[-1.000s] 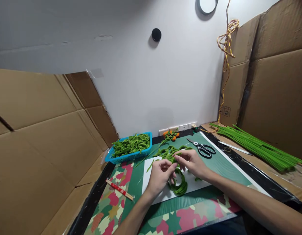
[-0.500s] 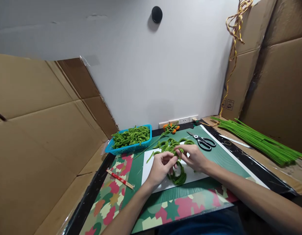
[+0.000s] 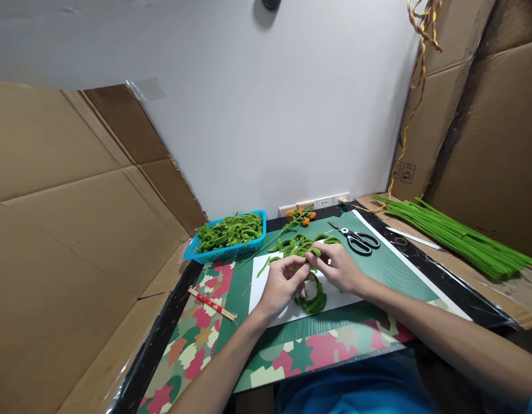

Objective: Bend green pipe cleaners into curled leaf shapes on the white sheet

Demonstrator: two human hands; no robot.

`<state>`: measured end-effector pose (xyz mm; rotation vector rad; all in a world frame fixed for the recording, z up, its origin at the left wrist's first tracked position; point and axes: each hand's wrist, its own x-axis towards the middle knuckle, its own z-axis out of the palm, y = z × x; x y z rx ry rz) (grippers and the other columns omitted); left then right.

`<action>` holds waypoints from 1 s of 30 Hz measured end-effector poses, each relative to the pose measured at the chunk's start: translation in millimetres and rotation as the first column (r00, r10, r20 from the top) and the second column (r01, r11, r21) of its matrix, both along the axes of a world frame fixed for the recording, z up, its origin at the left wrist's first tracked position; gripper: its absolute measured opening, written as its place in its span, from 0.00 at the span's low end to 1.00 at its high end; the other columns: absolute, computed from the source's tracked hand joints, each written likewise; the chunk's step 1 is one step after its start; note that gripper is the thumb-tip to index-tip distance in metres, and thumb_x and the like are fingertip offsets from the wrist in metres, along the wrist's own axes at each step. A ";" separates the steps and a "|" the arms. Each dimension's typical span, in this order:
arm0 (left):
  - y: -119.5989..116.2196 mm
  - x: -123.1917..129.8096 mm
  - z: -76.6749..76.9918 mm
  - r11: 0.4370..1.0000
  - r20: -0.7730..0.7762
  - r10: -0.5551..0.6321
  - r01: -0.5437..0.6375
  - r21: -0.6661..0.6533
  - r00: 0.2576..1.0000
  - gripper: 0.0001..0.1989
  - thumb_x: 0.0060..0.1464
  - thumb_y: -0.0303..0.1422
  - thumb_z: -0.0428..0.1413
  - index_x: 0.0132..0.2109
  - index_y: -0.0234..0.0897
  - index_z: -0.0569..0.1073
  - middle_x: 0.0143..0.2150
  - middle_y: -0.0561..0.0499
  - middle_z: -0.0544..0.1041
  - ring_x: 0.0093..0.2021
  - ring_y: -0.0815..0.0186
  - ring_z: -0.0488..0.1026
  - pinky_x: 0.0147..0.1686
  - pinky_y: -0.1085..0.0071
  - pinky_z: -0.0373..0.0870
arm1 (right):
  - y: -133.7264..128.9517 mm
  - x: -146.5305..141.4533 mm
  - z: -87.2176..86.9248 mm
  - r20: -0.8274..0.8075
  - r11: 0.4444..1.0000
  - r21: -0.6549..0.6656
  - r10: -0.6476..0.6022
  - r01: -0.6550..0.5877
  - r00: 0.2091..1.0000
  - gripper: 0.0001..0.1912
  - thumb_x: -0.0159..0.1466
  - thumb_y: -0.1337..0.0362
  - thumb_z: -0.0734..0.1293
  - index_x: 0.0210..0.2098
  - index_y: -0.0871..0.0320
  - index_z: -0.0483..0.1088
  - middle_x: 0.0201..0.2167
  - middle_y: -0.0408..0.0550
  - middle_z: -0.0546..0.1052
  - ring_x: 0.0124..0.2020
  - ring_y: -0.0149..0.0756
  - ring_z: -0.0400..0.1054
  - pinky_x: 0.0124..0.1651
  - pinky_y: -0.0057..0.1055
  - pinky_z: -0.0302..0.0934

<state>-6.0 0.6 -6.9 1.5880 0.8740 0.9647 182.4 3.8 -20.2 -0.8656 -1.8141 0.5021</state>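
Note:
My left hand (image 3: 282,287) and my right hand (image 3: 338,269) meet over a sheet of white paper (image 3: 258,290). Both pinch a short green pipe cleaner (image 3: 314,252) between thumb and fingers; much of it is hidden by the fingertips. Just below the hands, a curled loop of green pipe cleaners (image 3: 316,302) lies on the paper. Behind the fingers is a loose heap of bent green pipe cleaners (image 3: 297,245).
A blue basket (image 3: 231,253) full of curled green pieces stands at the back left. Black-handled scissors (image 3: 361,242) lie to the right, near an orange-flowered stem (image 3: 301,217). Wrapped chopsticks (image 3: 212,305) rest at left. Straight green pipe cleaners (image 3: 459,238) are bundled far right.
The view has tilted slightly downward, so the scene sits higher in the picture. Both hands stay together on the pipe cleaner, with small shifts of the fingers.

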 end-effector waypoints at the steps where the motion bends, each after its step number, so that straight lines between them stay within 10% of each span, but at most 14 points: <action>1: -0.7 0.6 0.7 1.000 -0.008 -0.009 0.009 -0.007 1.000 0.19 0.59 0.47 0.65 0.42 0.34 0.81 0.29 0.51 0.79 0.17 0.72 0.70 0.15 0.78 0.59 | 0.1 0.6 -0.1 0.022 1.000 0.026 -0.009 0.009 1.000 0.21 0.75 0.54 0.61 0.27 0.55 0.64 0.20 0.39 0.63 0.22 0.30 0.55 0.27 0.29 0.49; 15: -0.3 4.5 4.6 0.992 0.012 -0.023 0.024 -0.127 1.000 0.23 0.50 0.47 0.69 0.24 0.37 0.68 0.14 0.60 0.63 0.11 0.74 0.61 0.12 0.77 0.54 | 10.8 10.6 -11.5 0.303 0.893 0.449 -0.154 0.001 0.940 0.21 0.76 0.63 0.57 0.25 0.54 0.58 0.21 0.41 0.63 0.23 0.31 0.54 0.29 0.32 0.45; 30: 2.8 4.4 -2.2 0.996 0.008 0.020 -0.019 -0.088 1.000 0.23 0.50 0.49 0.69 0.25 0.36 0.71 0.15 0.59 0.65 0.12 0.74 0.60 0.13 0.77 0.52 | 13.3 20.6 -9.9 0.364 0.932 0.359 -0.194 0.054 0.911 0.18 0.78 0.60 0.56 0.31 0.55 0.65 0.21 0.43 0.71 0.21 0.33 0.62 0.29 0.32 0.46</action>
